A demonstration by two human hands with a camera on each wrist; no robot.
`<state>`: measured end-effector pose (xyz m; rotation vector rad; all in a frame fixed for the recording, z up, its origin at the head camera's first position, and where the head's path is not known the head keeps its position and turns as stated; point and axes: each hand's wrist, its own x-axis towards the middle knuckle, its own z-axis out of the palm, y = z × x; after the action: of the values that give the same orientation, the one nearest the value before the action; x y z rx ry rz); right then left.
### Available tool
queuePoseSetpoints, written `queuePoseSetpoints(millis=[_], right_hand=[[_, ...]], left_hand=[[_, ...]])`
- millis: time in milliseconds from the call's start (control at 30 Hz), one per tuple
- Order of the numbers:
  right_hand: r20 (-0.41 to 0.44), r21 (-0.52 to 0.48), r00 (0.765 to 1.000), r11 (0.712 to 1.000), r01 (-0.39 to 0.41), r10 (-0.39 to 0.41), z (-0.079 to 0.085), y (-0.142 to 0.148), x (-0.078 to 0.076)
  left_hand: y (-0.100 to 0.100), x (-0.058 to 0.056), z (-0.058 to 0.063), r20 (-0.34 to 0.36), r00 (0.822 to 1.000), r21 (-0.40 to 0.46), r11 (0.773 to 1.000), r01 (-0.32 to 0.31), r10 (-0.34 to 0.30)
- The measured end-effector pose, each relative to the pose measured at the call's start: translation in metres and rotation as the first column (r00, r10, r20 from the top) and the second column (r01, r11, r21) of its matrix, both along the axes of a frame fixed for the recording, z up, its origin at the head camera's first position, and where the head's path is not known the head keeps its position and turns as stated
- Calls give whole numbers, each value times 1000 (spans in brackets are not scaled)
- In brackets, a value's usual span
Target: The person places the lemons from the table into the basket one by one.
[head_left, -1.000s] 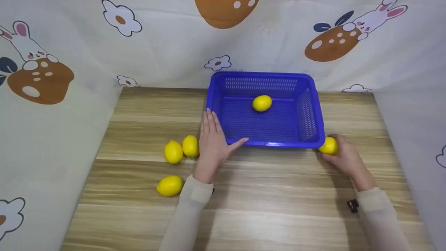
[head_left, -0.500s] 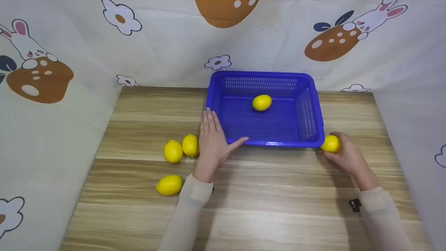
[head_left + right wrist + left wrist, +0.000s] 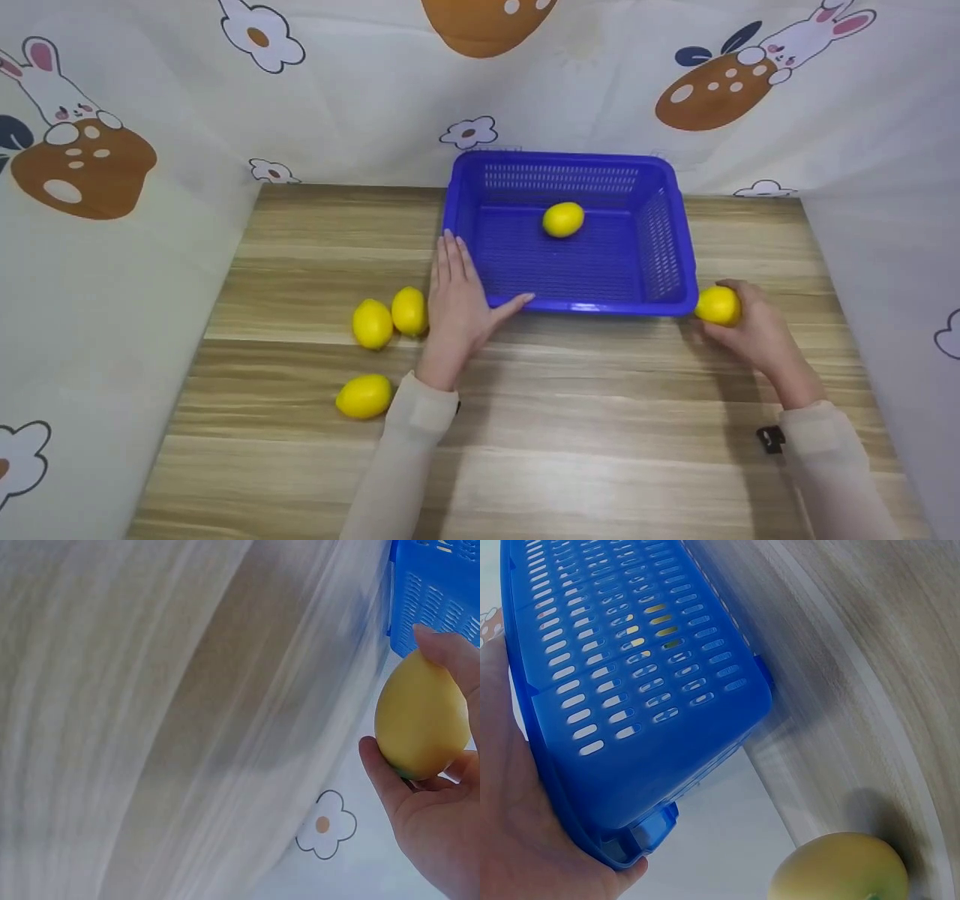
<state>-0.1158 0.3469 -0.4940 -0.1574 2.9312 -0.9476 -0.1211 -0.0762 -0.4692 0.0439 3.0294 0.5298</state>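
Note:
A blue plastic basket point(image 3: 577, 308) with slotted walls stands at the back of the table, one lemon point(image 3: 563, 220) lying inside it. My left hand point(image 3: 459, 304) rests on the basket's near left corner, fingers straight along the left rim and thumb spread along the front rim. Just off the basket's near right corner, my right hand point(image 3: 757, 330) grips another lemon point(image 3: 718, 306) between thumb and fingers. The right wrist view shows that lemon point(image 3: 421, 716) held in the fingers, with the basket point(image 3: 435, 600) behind it.
Left of my left hand, two lemons lie side by side, the outer lemon point(image 3: 372, 324) and the inner lemon point(image 3: 409, 311). A third lemon point(image 3: 364, 396) lies nearer to me. Patterned cloth walls point(image 3: 360, 112) border the wooden table point(image 3: 585, 450) at the back and sides.
My right hand has shifted slightly to the right with its lemon, away from the basket's corner. The left hand stays on the basket, and the other lemons keep their places.

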Motion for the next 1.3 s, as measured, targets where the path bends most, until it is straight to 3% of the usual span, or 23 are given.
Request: queuePoseSetpoints(millis=[267,833,1300], right_hand=[[-51,-7,999,1000,-7,7,6,3,1],[-79,-13,996,999,-34,33,19,6,-2],[-84,50,996,998,-23,27,30,8,-4]], left_hand=[[0,0,-2,-35,999,6,1000,6,-6],[-1,0,-2,-57,998,2,1000,7,-7],[-1,1,-2,-47,999,17,1000,7,-6]])
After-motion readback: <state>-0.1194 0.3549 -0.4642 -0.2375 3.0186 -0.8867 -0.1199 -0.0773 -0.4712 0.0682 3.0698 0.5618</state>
